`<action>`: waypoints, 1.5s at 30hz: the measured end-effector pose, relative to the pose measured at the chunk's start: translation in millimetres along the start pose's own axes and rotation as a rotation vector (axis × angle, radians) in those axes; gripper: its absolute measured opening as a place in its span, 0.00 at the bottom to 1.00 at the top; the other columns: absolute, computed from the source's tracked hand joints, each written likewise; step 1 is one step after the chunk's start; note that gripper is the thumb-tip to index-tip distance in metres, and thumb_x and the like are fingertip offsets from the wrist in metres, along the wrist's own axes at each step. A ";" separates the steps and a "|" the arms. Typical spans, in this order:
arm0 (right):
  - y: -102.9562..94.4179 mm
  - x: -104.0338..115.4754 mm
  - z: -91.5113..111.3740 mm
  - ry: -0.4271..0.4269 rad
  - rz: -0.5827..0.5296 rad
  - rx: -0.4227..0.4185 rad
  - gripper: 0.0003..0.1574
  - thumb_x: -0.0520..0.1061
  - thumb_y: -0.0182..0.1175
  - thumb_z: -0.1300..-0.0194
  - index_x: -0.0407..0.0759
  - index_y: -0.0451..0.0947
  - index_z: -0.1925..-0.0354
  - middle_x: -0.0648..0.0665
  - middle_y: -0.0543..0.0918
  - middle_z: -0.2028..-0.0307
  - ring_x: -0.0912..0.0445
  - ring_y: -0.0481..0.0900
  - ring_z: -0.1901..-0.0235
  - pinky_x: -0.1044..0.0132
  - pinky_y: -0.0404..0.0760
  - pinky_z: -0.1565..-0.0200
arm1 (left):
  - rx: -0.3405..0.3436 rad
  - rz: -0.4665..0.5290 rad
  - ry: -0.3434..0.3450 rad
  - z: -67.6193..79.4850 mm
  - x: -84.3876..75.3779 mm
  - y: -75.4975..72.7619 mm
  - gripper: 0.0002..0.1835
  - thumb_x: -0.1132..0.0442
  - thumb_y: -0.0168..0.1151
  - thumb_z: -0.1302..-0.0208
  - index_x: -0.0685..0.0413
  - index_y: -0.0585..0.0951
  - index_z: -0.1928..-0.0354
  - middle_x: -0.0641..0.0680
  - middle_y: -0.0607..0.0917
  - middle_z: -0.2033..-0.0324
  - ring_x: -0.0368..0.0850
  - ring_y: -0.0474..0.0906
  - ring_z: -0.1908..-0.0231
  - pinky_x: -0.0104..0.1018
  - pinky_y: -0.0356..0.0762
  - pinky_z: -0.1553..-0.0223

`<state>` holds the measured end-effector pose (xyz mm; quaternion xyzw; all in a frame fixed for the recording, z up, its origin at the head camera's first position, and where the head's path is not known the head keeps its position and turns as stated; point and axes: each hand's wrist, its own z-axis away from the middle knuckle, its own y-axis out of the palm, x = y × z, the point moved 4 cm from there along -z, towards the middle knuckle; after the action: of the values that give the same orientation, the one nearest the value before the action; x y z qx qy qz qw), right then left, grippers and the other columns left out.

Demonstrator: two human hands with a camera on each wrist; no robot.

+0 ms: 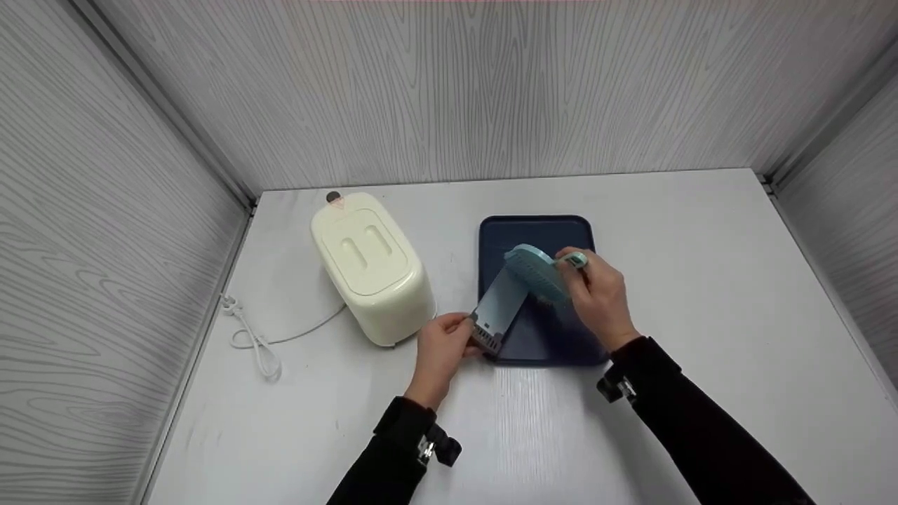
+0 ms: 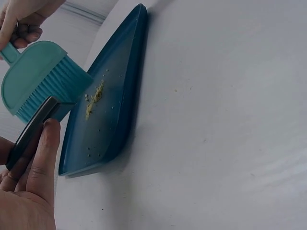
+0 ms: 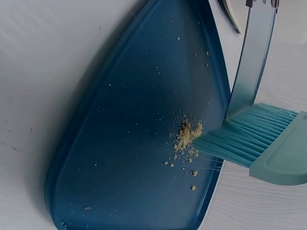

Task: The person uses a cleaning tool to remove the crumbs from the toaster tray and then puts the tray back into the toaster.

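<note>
Teal brush (image 2: 29, 74) clamped in our right fingers (image 1: 577, 284), metal crumb tray (image 1: 501, 301) pinched in left fingers (image 2: 44, 155); apparently brushing crumbs (image 3: 184, 136) onto blue tray (image 3: 129, 158) below them; next calls for full-length strokes.

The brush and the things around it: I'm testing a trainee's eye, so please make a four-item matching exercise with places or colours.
1. Brush
2. Slotted panel
3. Crumbs
4. Appliance

A. Lying on the blue tray
B. Cream-coloured
C. Held by the left hand
D. Held by the right hand

Pairs: 1-D, 2-C, 3-A, 4-B
</note>
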<state>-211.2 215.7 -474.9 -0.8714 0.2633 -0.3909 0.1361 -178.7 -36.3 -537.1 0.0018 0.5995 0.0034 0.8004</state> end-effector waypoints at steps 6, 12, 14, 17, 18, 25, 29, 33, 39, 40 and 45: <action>-5.3 -1.3 -0.1 0.006 0.019 -0.072 0.08 0.33 0.62 0.28 0.34 0.84 0.52 0.42 0.84 0.67 0.61 0.70 0.74 0.71 0.66 0.69 | 0.005 0.013 0.008 -0.6 -0.4 -0.3 0.15 0.67 0.58 0.28 0.70 0.84 0.48 0.64 0.89 0.55 0.47 0.89 0.63 0.42 0.89 0.61; -2.9 1.2 -4.0 0.036 -0.021 -0.087 0.11 0.34 0.62 0.27 0.33 0.84 0.49 0.40 0.87 0.62 0.62 0.75 0.71 0.77 0.70 0.68 | 0.011 0.020 0.008 -1.0 0.8 0.7 0.14 0.67 0.59 0.28 0.70 0.84 0.48 0.64 0.89 0.56 0.48 0.89 0.65 0.41 0.89 0.62; -1.1 3.1 -5.3 0.039 -0.046 -0.080 0.12 0.34 0.61 0.27 0.32 0.83 0.47 0.40 0.87 0.61 0.61 0.78 0.70 0.79 0.72 0.66 | 0.012 0.013 0.009 -0.5 0.5 1.3 0.14 0.67 0.59 0.28 0.70 0.85 0.48 0.64 0.90 0.57 0.47 0.89 0.66 0.40 0.89 0.63; 2.3 7.3 -7.1 0.024 -0.077 -0.067 0.13 0.33 0.61 0.27 0.33 0.82 0.46 0.40 0.87 0.62 0.59 0.81 0.69 0.79 0.75 0.65 | 0.015 0.005 0.015 -0.1 -0.2 2.4 0.15 0.66 0.59 0.29 0.70 0.85 0.48 0.63 0.90 0.57 0.46 0.89 0.67 0.38 0.89 0.64; 3.5 8.7 -7.6 0.016 -0.082 -0.062 0.14 0.33 0.61 0.27 0.33 0.82 0.46 0.40 0.87 0.62 0.59 0.81 0.69 0.79 0.75 0.65 | 0.016 0.002 0.019 -0.2 -0.2 2.7 0.15 0.66 0.59 0.29 0.70 0.85 0.48 0.63 0.90 0.57 0.46 0.89 0.67 0.38 0.89 0.64; 13.0 15.2 -8.8 -0.047 -0.091 -0.032 0.16 0.30 0.62 0.30 0.35 0.82 0.46 0.42 0.84 0.65 0.58 0.78 0.71 0.74 0.73 0.67 | 0.026 0.008 0.007 -0.5 0.6 4.3 0.15 0.66 0.59 0.29 0.70 0.85 0.48 0.64 0.90 0.57 0.48 0.89 0.64 0.38 0.89 0.64; 15.2 17.0 -7.3 -0.061 -0.070 -0.014 0.15 0.30 0.63 0.30 0.35 0.82 0.46 0.41 0.85 0.63 0.57 0.81 0.68 0.74 0.75 0.64 | 0.029 0.011 0.001 -1.0 2.1 4.8 0.15 0.66 0.59 0.28 0.70 0.85 0.48 0.65 0.89 0.56 0.49 0.89 0.63 0.39 0.89 0.63; 15.3 17.2 -6.1 -0.074 -0.063 -0.023 0.16 0.30 0.64 0.31 0.35 0.82 0.46 0.41 0.86 0.62 0.56 0.81 0.68 0.73 0.75 0.64 | 0.029 0.015 0.001 -0.7 2.3 5.1 0.15 0.66 0.59 0.28 0.70 0.85 0.48 0.65 0.89 0.55 0.50 0.89 0.63 0.40 0.89 0.63; 11.6 22.9 -7.3 -0.057 -0.096 -0.058 0.16 0.28 0.63 0.32 0.36 0.83 0.47 0.43 0.84 0.68 0.59 0.77 0.73 0.73 0.72 0.68 | 0.024 0.006 -0.008 -1.8 2.3 4.3 0.15 0.66 0.58 0.29 0.70 0.85 0.48 0.64 0.89 0.56 0.48 0.89 0.64 0.40 0.89 0.63; 11.2 24.4 -7.8 -0.051 -0.107 -0.063 0.16 0.28 0.63 0.32 0.35 0.83 0.47 0.43 0.84 0.68 0.59 0.77 0.73 0.74 0.72 0.68 | 0.024 0.003 -0.009 -1.8 2.3 4.1 0.15 0.66 0.58 0.29 0.70 0.85 0.47 0.64 0.89 0.56 0.48 0.89 0.65 0.40 0.89 0.63; 10.8 34.9 -11.2 0.017 -0.193 -0.051 0.14 0.29 0.59 0.28 0.32 0.82 0.47 0.40 0.85 0.68 0.61 0.79 0.71 0.76 0.76 0.68 | 0.024 -0.018 -0.005 -1.7 3.0 2.3 0.16 0.66 0.58 0.29 0.69 0.85 0.47 0.64 0.89 0.56 0.47 0.89 0.67 0.40 0.89 0.64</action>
<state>-204.1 186.7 -451.1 -0.8927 0.1889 -0.4026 0.0736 -179.4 -34.0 -540.4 0.0057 0.5977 -0.0110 0.8016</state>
